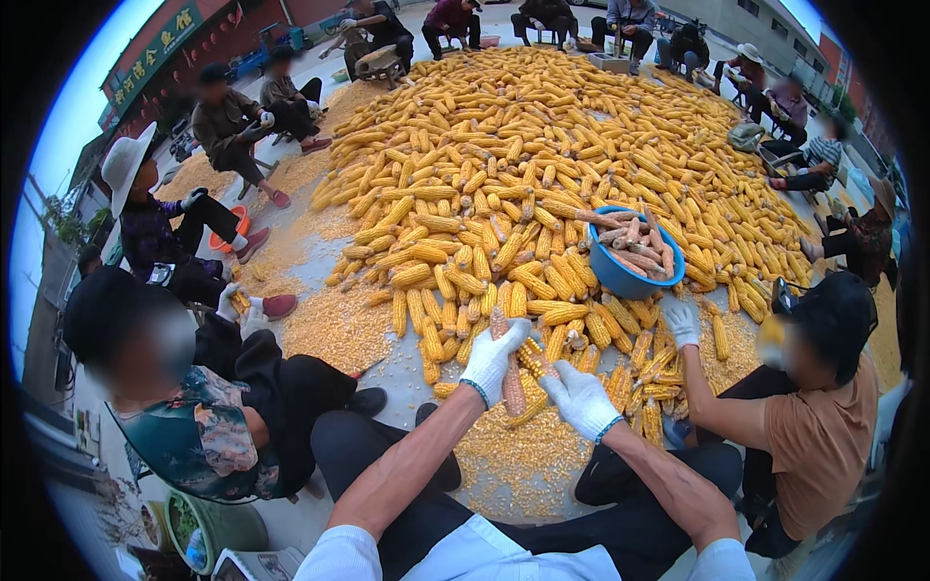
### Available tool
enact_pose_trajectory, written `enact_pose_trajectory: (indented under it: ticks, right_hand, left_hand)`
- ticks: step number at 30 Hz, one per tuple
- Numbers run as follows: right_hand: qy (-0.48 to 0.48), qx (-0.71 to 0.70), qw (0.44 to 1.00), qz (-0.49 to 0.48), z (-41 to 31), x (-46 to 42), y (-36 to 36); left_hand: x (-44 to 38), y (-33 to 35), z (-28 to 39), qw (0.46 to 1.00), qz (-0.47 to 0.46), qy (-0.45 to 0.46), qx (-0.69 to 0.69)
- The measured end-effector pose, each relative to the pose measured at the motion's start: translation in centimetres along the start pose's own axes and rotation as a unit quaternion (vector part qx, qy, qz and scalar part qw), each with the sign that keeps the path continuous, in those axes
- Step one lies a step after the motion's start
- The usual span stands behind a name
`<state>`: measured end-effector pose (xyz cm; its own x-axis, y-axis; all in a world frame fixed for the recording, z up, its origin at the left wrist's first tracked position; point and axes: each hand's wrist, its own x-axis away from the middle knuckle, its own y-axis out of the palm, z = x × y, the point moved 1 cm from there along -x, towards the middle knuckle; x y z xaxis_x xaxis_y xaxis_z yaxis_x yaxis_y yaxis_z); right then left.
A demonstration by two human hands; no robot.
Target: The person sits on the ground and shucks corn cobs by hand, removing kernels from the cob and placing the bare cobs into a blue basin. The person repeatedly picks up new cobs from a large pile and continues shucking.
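Note:
My left hand (492, 359), in a white knit glove, grips a stripped corn cob (514, 392) that stands nearly upright. Held in my gloved right hand (581, 399) is a partly shelled ear of corn (535, 359), with yellow kernels still on part of it and bare cob elsewhere. The ear meets the bare cob, close to my left fingers. Below both hands, loose kernels (519, 461) lie spread on the concrete between my knees. Just beyond them rises a large heap of yellow ears of corn (501, 181).
A blue basin (632, 283) of bare cobs rests on the heap's near right side. Close on my right sits a person in a brown shirt (821, 443); another in a floral top (196, 428) sits at my left. Several more people ring the heap. Planters (218, 534) stand behind at left.

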<state>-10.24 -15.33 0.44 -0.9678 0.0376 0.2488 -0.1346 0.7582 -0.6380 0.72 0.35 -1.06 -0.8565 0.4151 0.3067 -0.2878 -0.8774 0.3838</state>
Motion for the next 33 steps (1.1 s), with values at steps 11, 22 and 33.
enact_pose_trajectory:
  ticks: [11, 22, 33]
  right_hand:
    - [-0.051, -0.002, 0.998, 0.033, 0.3, -0.4, 2.5]
    - [0.184, -0.606, 0.747, -0.205, 0.1, -0.7, 1.3]
    - [0.149, -0.532, 0.824, -0.124, -0.6, -0.7, 1.0]
  left_hand:
    - [0.4, -0.5, -0.4, 0.993, 0.119, -0.005, -0.009]
    - [-0.8, -1.5, -0.1, 0.989, 0.130, 0.027, -0.062]
    - [-1.2, -0.8, 0.2, 0.991, 0.114, 0.023, -0.069]
